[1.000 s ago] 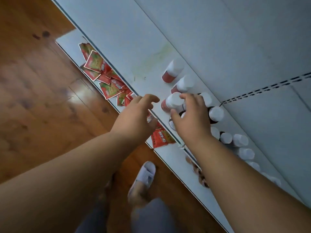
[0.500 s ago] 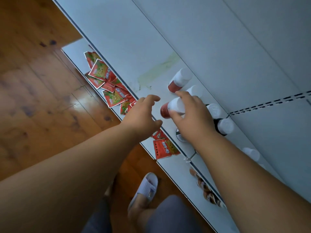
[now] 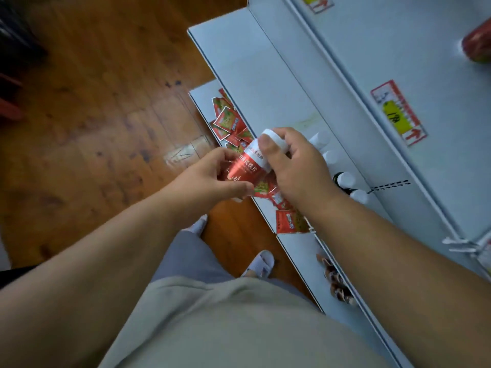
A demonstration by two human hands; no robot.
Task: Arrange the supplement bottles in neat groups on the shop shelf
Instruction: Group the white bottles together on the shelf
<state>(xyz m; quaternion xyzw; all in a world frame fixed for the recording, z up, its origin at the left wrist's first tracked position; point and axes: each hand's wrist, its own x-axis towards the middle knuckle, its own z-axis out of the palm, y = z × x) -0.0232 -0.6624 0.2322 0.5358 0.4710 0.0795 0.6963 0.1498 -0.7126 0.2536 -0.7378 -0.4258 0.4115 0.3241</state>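
Observation:
A red supplement bottle (image 3: pixel 245 168) with a white cap is held in the air in front of the shelf, tilted with its cap up and to the right. My right hand (image 3: pixel 297 166) grips its upper part, thumb across the white band below the cap. My left hand (image 3: pixel 210 179) holds its lower end between thumb and fingers. Several white-capped bottles (image 3: pixel 345 179) stand in a row on the grey shop shelf (image 3: pixel 279 75), just right of my right hand.
Red snack sachets (image 3: pixel 229 123) lie scattered on the lower shelf, with one more sachet (image 3: pixel 288 221) near its front edge. Brown packets (image 3: pixel 336 280) sit further right. A red and yellow price tag (image 3: pixel 398 112) hangs on the upper shelf edge. Wooden floor lies to the left.
My right hand has lifted a red bottle off the shelf and drawn it toward me. My left hand has come in and taken its lower end. The view has swung downward.

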